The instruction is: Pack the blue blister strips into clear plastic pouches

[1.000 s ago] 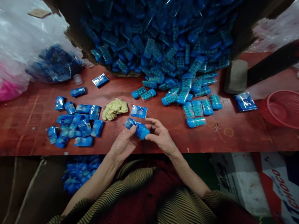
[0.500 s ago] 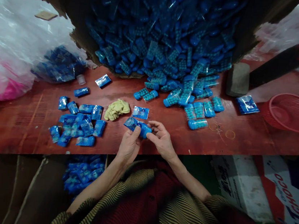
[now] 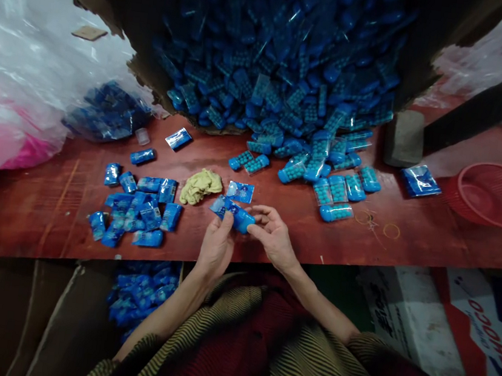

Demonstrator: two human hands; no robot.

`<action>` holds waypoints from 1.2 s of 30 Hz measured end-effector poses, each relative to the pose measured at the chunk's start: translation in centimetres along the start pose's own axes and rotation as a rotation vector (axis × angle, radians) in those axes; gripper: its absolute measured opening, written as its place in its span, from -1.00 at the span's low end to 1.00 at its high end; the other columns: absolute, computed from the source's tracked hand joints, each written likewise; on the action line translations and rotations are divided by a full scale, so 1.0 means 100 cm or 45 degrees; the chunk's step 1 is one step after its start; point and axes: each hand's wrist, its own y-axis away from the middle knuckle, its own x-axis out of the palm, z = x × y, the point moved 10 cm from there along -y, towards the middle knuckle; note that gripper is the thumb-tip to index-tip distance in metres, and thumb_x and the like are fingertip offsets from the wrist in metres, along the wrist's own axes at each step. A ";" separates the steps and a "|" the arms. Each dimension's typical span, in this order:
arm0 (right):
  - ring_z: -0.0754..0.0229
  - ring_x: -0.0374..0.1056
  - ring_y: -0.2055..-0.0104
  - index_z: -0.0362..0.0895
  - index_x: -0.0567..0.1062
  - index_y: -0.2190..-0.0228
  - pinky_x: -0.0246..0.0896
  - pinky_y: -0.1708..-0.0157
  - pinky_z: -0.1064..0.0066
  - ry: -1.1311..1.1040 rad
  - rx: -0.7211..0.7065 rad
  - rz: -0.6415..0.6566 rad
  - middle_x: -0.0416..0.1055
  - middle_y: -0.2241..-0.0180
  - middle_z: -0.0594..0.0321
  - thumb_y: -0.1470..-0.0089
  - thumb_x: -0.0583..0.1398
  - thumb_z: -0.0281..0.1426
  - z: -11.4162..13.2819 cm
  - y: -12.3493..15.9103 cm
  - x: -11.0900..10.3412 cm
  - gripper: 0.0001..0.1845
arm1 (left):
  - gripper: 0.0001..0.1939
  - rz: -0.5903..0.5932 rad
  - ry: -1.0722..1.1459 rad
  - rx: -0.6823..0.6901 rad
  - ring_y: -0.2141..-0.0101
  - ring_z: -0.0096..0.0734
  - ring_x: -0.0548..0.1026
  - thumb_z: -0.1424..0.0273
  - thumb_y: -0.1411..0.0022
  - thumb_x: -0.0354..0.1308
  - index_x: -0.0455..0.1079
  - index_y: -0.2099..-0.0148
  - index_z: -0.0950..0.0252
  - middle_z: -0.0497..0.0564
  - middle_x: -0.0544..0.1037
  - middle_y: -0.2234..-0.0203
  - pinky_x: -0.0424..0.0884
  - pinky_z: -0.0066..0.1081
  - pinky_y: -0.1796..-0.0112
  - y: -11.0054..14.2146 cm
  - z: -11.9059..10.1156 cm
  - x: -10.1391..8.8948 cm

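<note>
Just above the table's front edge, my left hand (image 3: 217, 246) pinches a printed blue plastic sleeve (image 3: 218, 206) with its thumb on top. A small blue candy container (image 3: 243, 219) sits at the sleeve's right end; how far it is inside I cannot tell. My right hand (image 3: 276, 240) grips the container's right end between thumb and fingers. Right behind lies a flat blue sleeve (image 3: 240, 191). A crumpled yellow cloth (image 3: 202, 186) lies to the left, and beyond it a cluster of containers in printed sleeves (image 3: 139, 208).
A torn cardboard box (image 3: 142, 46) spills unsleeved containers (image 3: 319, 151) onto the red table (image 3: 279, 185). On the right are a grey block (image 3: 404, 138), a stack of sleeves (image 3: 421, 181) and a red basket (image 3: 497, 194). More blue packs (image 3: 144, 294) lie below the table edge.
The whole scene has shifted slightly right as the head view moved. Both hands keep hold of the sleeve and container, which have tilted slightly.
</note>
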 end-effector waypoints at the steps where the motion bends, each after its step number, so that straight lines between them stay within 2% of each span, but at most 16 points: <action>1: 0.34 0.32 0.43 -0.06 0.35 0.22 0.33 0.39 0.45 0.035 -0.009 0.023 0.37 0.42 0.40 0.19 0.32 -0.38 0.002 0.000 0.001 -0.57 | -0.64 -0.008 -0.003 0.013 0.22 -0.29 0.52 0.23 0.08 0.34 0.42 0.28 0.35 0.03 0.58 0.39 0.39 -0.34 0.15 -0.001 -0.004 -0.002; 3: 0.34 0.30 0.44 -0.05 0.35 0.20 0.29 0.38 0.46 0.096 -0.029 0.067 0.35 0.45 0.42 0.19 0.31 -0.39 0.006 -0.001 0.004 -0.56 | -0.63 0.006 -0.008 -0.007 0.19 -0.26 0.52 0.26 0.10 0.36 0.43 0.26 0.37 0.05 0.58 0.38 0.39 -0.33 0.14 -0.002 -0.007 -0.003; 10: 0.33 0.24 0.39 -0.03 0.34 0.07 0.22 0.28 0.44 0.204 -0.109 0.160 0.32 0.42 0.41 0.26 0.37 -0.39 0.017 -0.001 0.006 -0.35 | -0.69 0.210 0.051 -0.289 0.13 -0.18 0.50 0.30 0.01 0.31 0.45 0.24 0.40 0.10 0.59 0.34 0.40 -0.31 0.10 0.002 0.007 0.010; 17: 0.36 0.24 0.40 0.03 0.25 -0.08 0.23 0.31 0.48 0.248 -0.054 0.338 0.32 0.39 0.42 0.30 0.40 -0.37 0.019 -0.005 0.010 -0.14 | -0.76 0.315 0.065 -0.333 0.13 -0.20 0.50 0.34 -0.05 0.26 0.46 0.22 0.35 0.07 0.59 0.33 0.38 -0.25 0.05 0.005 0.009 0.016; 20: 0.30 0.30 0.29 0.02 0.25 -0.10 0.25 0.22 0.45 0.309 -0.027 0.383 0.36 0.35 0.40 0.30 0.41 -0.38 0.022 -0.004 0.011 -0.11 | -0.73 0.352 0.050 -0.350 0.13 -0.19 0.50 0.33 -0.04 0.27 0.46 0.20 0.35 0.07 0.59 0.32 0.37 -0.23 0.05 0.005 0.010 0.018; 23: 0.21 0.31 0.10 0.02 0.24 -0.12 0.23 0.06 0.36 0.407 -0.031 0.426 0.40 0.17 0.32 0.31 0.41 -0.37 0.026 -0.003 0.014 -0.08 | -0.70 0.380 -0.006 -0.372 0.13 -0.19 0.49 0.32 0.00 0.30 0.47 0.21 0.36 0.08 0.59 0.34 0.35 -0.24 0.04 0.007 0.011 0.020; 26: 0.13 0.28 -0.02 0.01 0.23 -0.14 0.15 -0.07 0.27 0.492 -0.052 0.457 0.36 0.01 0.26 0.30 0.41 -0.37 0.028 -0.003 0.014 -0.07 | -0.70 0.396 -0.046 -0.386 0.11 -0.20 0.48 0.33 0.00 0.31 0.47 0.21 0.37 0.09 0.59 0.34 0.33 -0.25 0.02 0.008 0.012 0.022; 31: 0.09 0.24 -0.10 0.03 0.20 -0.16 0.10 -0.13 0.19 0.554 -0.058 0.484 0.31 -0.09 0.21 0.28 0.40 -0.40 0.028 -0.004 0.013 -0.05 | -0.70 0.410 -0.043 -0.412 0.07 -0.18 0.46 0.33 -0.02 0.29 0.47 0.18 0.36 0.09 0.59 0.31 0.31 -0.23 0.00 0.008 0.014 0.022; 36: 0.08 0.20 -0.16 0.07 0.26 -0.12 0.08 -0.15 0.16 0.543 -0.076 0.570 0.29 -0.12 0.26 0.27 0.40 -0.44 0.032 -0.006 0.017 -0.11 | -0.69 0.448 -0.045 -0.410 0.01 -0.12 0.43 0.35 -0.03 0.28 0.46 0.14 0.35 0.13 0.57 0.22 0.30 -0.21 -0.02 0.009 0.014 0.026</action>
